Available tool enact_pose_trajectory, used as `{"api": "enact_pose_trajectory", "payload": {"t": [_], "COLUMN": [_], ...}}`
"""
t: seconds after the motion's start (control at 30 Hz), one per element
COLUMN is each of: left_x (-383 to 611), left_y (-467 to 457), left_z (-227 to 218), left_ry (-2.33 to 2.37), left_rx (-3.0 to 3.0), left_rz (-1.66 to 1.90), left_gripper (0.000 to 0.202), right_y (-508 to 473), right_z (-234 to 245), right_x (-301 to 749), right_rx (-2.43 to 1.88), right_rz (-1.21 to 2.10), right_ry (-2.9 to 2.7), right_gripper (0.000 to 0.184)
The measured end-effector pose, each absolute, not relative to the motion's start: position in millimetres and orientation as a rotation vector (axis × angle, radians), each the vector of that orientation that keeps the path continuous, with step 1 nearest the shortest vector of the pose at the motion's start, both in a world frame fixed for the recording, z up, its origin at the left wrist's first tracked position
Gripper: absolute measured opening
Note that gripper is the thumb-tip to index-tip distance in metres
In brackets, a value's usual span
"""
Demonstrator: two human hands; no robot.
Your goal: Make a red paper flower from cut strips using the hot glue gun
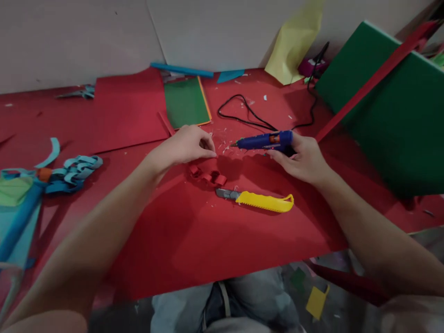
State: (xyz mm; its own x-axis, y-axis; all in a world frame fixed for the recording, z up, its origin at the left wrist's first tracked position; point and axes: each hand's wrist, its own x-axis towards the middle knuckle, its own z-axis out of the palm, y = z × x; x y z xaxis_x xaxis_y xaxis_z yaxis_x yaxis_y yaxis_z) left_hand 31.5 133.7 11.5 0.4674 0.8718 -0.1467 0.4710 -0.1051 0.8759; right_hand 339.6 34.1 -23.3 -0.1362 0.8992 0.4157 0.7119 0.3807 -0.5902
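My right hand point(305, 159) grips a blue hot glue gun point(258, 141), its nozzle pointing left. Across from the nozzle, my left hand point(189, 145) has thumb and fingers pinched together; whatever lies between them is too small or hidden to make out. Just below the left hand, curled red paper loops point(210, 176) rest on the red surface. A yellow utility knife point(265, 201) lies in front of both hands, its blade end toward the left. Part of a narrow red paper strip point(166, 124) shows behind my left wrist.
Red paper point(130, 111) and a green sheet point(187, 102) lie at the back. The black cord point(243, 121) loops behind the glue gun. A large green board point(391, 111) stands right. Blue paper chains point(74, 173) lie left, scissors point(81, 92) behind them.
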Motion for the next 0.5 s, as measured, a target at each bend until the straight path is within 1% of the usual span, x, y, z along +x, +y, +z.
{"api": "enact_pose_trajectory", "payload": {"t": [0.17,0.37,0.43,0.5], "left_x": [30,17,16,21], "left_y": [133,152,153,149], "left_z": [14,-27,-31,-22], "left_ry": [1.144,1.205,1.198,1.168], "left_rx": [1.71,1.495,1.515,1.59], "left_rz": [0.435,0.719,0.696,0.599], "left_gripper": [0.026,0.027,0.026,0.024], "right_y": [29,26,26,26], "right_z": [-19,-17,-18,-19], "right_x": [331,326,326,327], "right_rx": [-1.356,-1.345,-1.3,-1.275], "right_rz": [0.355,0.414,0.393,0.364], "right_ry": [-1.995,-2.06,-2.082,-2.104], "right_gripper": [0.025,0.024,0.022,0.021]}}
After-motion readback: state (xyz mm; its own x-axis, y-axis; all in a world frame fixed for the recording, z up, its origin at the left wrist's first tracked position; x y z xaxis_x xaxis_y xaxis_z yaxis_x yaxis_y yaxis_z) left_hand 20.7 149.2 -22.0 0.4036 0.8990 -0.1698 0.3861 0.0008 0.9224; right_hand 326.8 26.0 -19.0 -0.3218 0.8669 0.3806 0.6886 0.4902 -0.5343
